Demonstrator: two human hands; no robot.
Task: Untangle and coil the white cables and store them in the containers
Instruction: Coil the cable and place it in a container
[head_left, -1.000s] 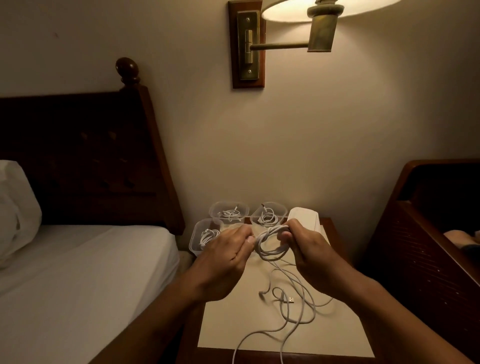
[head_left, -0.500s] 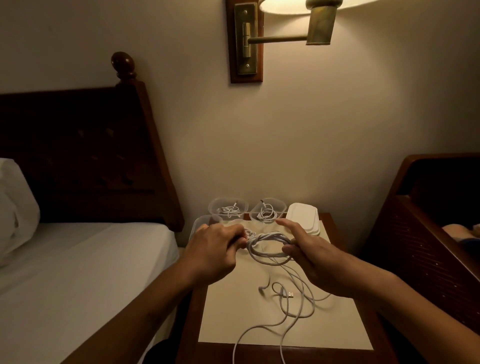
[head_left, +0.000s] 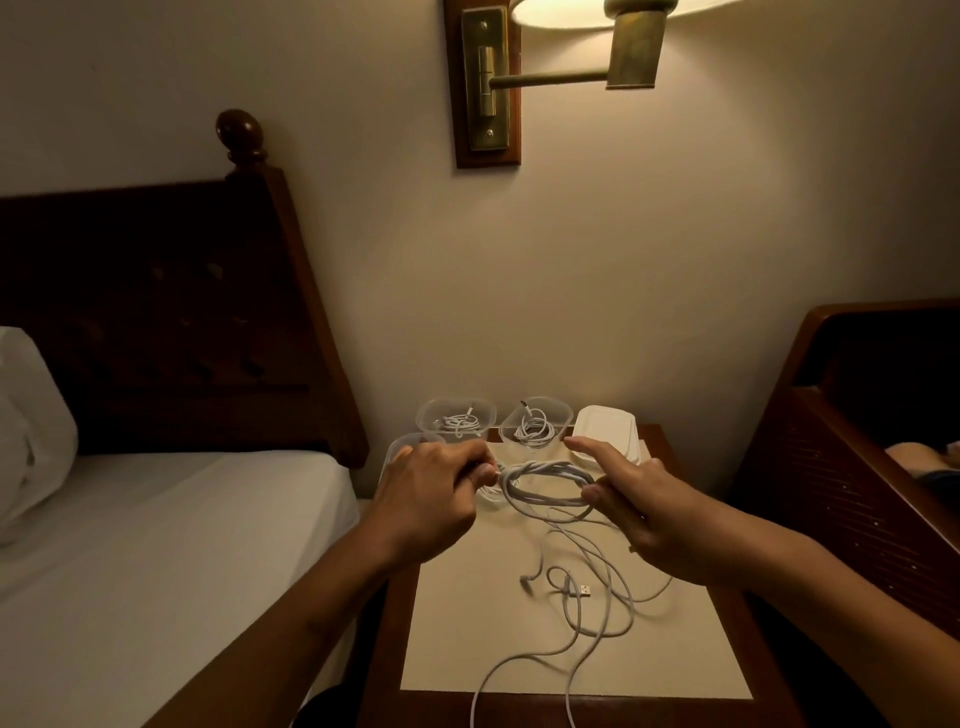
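Between two beds stands a small wooden night table (head_left: 691, 525) with a pale top. On the left is a bed (head_left: 156, 545) with a white sheet, a white pillow (head_left: 31, 431) and a dark wooden headboard (head_left: 156, 322). On the right is the dark wooden end of another bed (head_left: 852, 441). A brass lamp (head_left: 571, 52) sticks out from the cream wall above and shines down.

At the back of the table sit two clear tubs (head_left: 532, 423), each with a small white cable curled inside. A third clear tub (head_left: 402, 447) peeks out from behind the left hand. Just beside the two tubs is a stack of white lids (head_left: 605, 431).

Both hands hold a white cable coil (head_left: 545, 486) just above the table. The left hand (head_left: 436, 493) is curled tight and pinches the left side of the coil. The right hand (head_left: 644, 512) grips the right side with thumb and fingers, and its pointing finger sticks out straight. Loose cable (head_left: 597, 587) trails from the coil, loops over the pale top and hangs off the front edge.
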